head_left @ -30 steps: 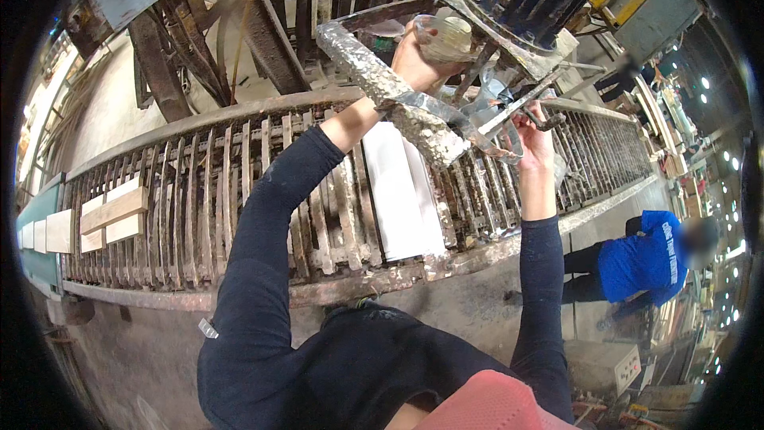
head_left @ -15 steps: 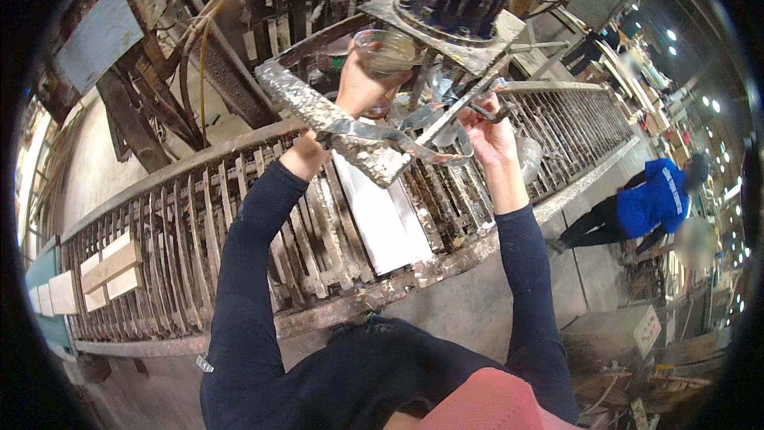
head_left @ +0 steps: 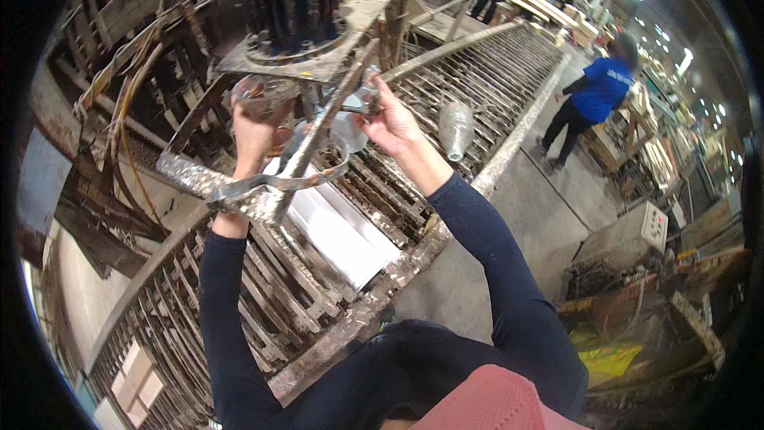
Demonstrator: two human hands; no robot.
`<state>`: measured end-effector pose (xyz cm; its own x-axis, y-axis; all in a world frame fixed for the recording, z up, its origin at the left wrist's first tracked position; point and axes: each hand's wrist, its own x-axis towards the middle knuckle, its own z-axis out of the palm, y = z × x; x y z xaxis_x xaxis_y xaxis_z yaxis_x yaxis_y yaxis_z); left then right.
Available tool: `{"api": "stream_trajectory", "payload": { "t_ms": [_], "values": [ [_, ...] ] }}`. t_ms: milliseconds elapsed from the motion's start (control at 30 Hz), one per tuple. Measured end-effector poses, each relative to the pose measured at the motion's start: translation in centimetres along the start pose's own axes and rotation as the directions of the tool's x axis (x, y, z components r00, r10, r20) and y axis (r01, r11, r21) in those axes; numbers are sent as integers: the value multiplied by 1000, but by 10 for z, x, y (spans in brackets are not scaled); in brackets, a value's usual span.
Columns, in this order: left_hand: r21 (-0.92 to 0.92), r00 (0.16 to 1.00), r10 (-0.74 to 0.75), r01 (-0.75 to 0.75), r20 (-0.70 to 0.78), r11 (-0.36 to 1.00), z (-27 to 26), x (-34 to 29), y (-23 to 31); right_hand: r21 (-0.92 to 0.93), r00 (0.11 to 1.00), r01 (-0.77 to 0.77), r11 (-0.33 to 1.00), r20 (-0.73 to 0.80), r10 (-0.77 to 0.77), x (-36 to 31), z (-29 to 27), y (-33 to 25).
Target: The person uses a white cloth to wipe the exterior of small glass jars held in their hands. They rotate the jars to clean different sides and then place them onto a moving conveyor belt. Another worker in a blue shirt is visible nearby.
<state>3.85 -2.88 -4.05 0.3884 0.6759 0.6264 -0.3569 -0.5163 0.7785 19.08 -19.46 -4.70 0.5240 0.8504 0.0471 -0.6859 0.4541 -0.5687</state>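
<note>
Both hands are up at this crusty metal rig hanging under a dark ribbed motor housing (head_left: pixel 296 8). The left hand (head_left: pixel 256 137) is closing around a clear glass piece (head_left: pixel 261 95), looks like a jar or bowl, fingers wrapped up against its underside, right where the grimy angled bar (head_left: pixel 318 139) crosses. The right hand (head_left: pixel 390 121) is pinching something pale and glassy (head_left: pixel 348 129) just beside that same bar, thumb and fingers pressed together on it, though I can't really tell what exactly it's gripping. Below all this a long slatted metal rack (head_left: pixel 318 271) is running diagonally, with white panels (head_left: pixel 338 231) lying on it and a clear bottle (head_left: pixel 455 129) lying on the slats further along. Another person in a blue top (head_left: pixel 598 89) is standing well off down the aisle. What worries me here: the glass is sitting tight against rough encrusted steel, so a knock could chip or crack it, and if the left grip is slipping at all it's dropping straight onto those slats.
</note>
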Motion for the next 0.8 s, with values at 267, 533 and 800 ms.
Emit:
{"api": "stream_trajectory", "payload": {
  "t_ms": [267, 533, 800],
  "values": [
    [71, 999, 6, -9, 38, 997, 1, 2, -12, -10, 997, 11, 1000, 72, -10, 4, -12, -3],
    [228, 998, 5, -20, 67, 973, -5, 2, -13, -31, 999, -2, 1000, -54, 0, -3, 3, -2],
    [91, 998, 25, -30, 52, 995, -7, 5, -24, -1, 998, -30, 1000, -62, 30, -2, 2, -2]
  ]
}}
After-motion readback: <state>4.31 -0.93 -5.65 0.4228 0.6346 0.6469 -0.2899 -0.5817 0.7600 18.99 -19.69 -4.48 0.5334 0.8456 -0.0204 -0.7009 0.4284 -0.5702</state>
